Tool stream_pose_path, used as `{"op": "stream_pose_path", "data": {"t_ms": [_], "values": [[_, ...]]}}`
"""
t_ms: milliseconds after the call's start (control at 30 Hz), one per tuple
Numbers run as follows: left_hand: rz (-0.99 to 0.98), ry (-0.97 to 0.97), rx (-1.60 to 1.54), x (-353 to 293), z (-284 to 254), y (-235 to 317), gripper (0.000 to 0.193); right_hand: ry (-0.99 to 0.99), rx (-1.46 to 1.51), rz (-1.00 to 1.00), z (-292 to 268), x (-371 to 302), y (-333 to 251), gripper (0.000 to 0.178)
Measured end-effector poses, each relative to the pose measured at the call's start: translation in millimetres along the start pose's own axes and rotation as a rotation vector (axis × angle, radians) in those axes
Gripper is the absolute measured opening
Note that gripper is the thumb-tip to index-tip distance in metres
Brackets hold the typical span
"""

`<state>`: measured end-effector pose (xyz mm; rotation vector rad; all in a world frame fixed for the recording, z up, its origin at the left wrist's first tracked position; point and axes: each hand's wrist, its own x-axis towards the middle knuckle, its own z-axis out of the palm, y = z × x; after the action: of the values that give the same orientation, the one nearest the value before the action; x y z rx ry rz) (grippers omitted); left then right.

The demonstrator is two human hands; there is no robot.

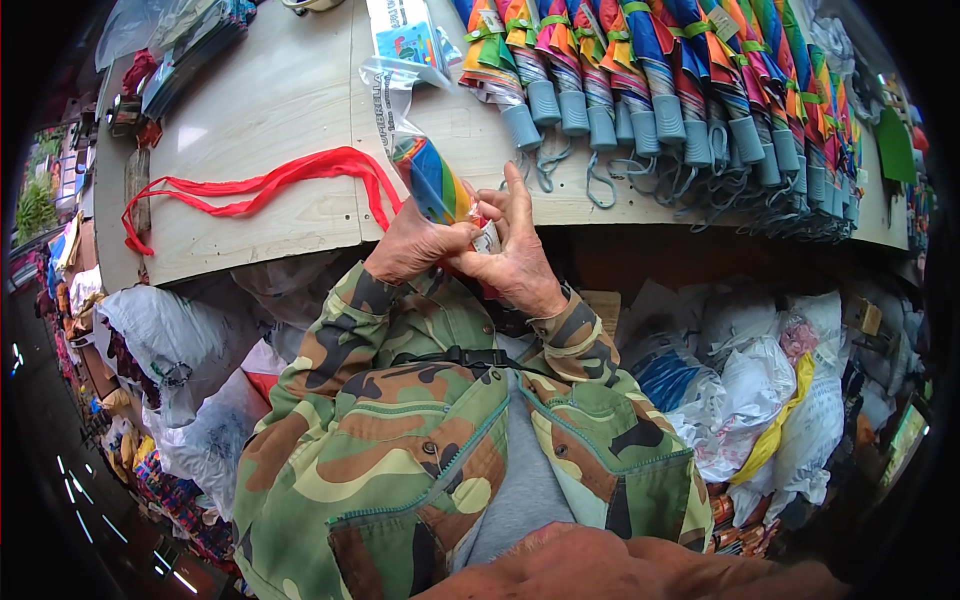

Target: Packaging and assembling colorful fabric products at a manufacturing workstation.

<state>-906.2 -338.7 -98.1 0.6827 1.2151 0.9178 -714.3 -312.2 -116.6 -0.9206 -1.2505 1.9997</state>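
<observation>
A folded rainbow umbrella (430,178) is partly inside a clear printed plastic sleeve (393,100), over the table's near edge. My left hand (408,243) is wrapped round its lower part, thumb pointing right. My right hand (522,265) grips the same end from the right; its index finger sticks up while the other fingers and thumb close in. A small white label (487,238) shows between the two hands. The umbrella's lower end is hidden by my hands. A long red strap (270,183) lies on the table, running up to my left hand.
Folded rainbow umbrellas (665,75) with blue-grey handles and cord loops line the right of the pale table (250,90). Flat plastic sleeves (410,45) lie at the back. White sacks (180,335) and plastic bags (745,390) sit below the table edge on both sides.
</observation>
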Motion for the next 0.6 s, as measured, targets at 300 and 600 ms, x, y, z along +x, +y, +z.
{"op": "stream_pose_path", "data": {"t_ms": [300,600], "values": [[0.011,0.050,-0.206,3.8,0.7,-15.8,0.043,0.193,-0.173,-0.083,-4.2,-40.8,41.2,0.098],[0.056,0.054,-0.350,-5.3,0.1,-12.0,0.044,0.143,-0.570,-0.333,-1.6,-38.9,41.6,0.055]]}}
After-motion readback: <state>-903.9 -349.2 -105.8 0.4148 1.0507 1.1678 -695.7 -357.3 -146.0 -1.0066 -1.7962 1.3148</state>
